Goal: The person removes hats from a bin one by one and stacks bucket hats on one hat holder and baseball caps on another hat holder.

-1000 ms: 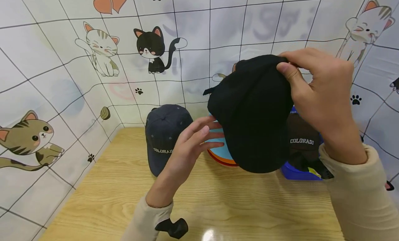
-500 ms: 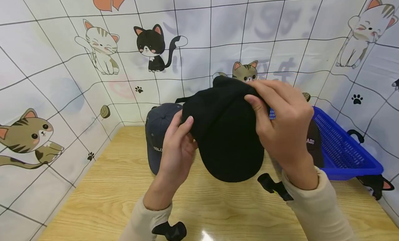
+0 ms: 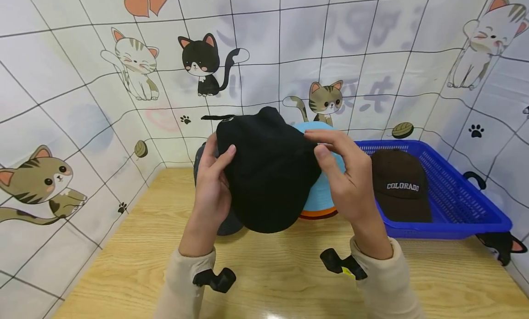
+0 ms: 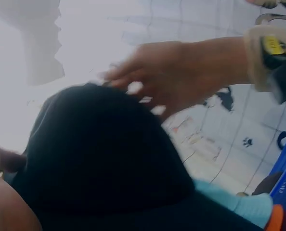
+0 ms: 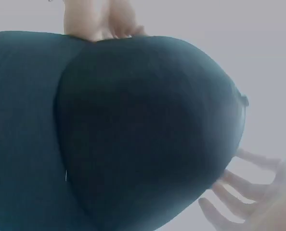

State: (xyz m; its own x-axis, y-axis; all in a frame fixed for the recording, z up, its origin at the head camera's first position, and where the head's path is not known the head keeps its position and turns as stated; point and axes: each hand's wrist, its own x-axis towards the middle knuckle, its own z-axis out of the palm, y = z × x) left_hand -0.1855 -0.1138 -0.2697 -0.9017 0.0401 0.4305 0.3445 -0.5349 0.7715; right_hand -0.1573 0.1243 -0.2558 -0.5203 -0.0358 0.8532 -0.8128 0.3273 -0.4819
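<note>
A plain black baseball cap (image 3: pixel 268 172) is held up above the table, its brim hanging toward me. My left hand (image 3: pixel 212 186) grips the cap's left side, thumb on the near face and fingers mostly hidden behind it. At the opposite edge, my right hand (image 3: pixel 349 172) has its thumb and fingers apart, with the tips at or just off the fabric. The right wrist view shows those right-hand fingers (image 5: pixel 244 192) spread beside the crown. Behind the black cap, a navy cap (image 3: pixel 231 225) and a stack topped by a light blue hat (image 3: pixel 324 188) are partly covered.
A blue plastic basket (image 3: pixel 467 227) stands at the right on the wooden table (image 3: pixel 136 245), with a brown COLORADO cap (image 3: pixel 402 186) in it. Cat-printed tiled sheeting (image 3: pixel 256 80) rises behind and on both sides.
The black cap has come left and lower, now in front of the navy cap. My left hand has taken hold of its side; my right hand followed leftward and its fingers have spread.
</note>
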